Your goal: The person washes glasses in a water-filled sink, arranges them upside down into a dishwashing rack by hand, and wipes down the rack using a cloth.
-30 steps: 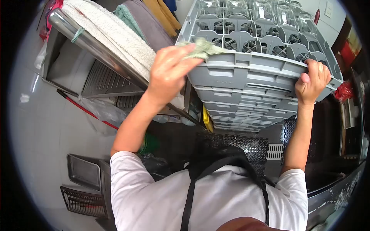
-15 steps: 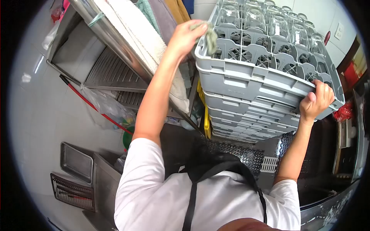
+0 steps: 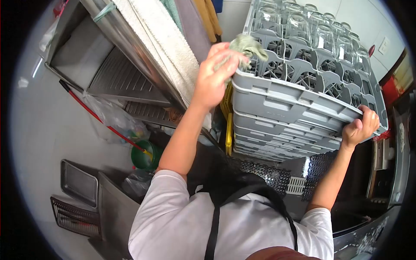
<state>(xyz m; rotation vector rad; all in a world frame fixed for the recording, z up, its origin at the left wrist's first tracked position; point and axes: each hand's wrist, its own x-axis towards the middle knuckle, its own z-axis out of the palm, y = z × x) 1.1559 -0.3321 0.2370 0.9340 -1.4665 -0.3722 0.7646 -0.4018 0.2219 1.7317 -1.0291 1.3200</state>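
A tall stack of grey plastic racks [image 3: 299, 107] stands in front of me, and clear glasses [image 3: 324, 37] sit in the back compartments of the top one. My left hand [image 3: 218, 74] grips a pale green cloth [image 3: 248, 48] at the near left corner of the top rack, where the cloth lies over the edge. At the near right corner, my right hand [image 3: 360, 126] has its fingers hooked over the rack's rim, thumb on the outside.
Left of the stack is a metal shelf frame [image 3: 143, 56] with a white towel [image 3: 158, 47] hanging over it. A green bucket [image 3: 141, 159] and a red pole [image 3: 97, 117] are lower left, near metal trays [image 3: 79, 183]. Yellow crates [image 3: 229, 134] stand beside the stack.
The cloth in my left hand has gone from the rack's front rim to its left corner. My right hand keeps its grip. The view has shifted, showing more of the green bucket.
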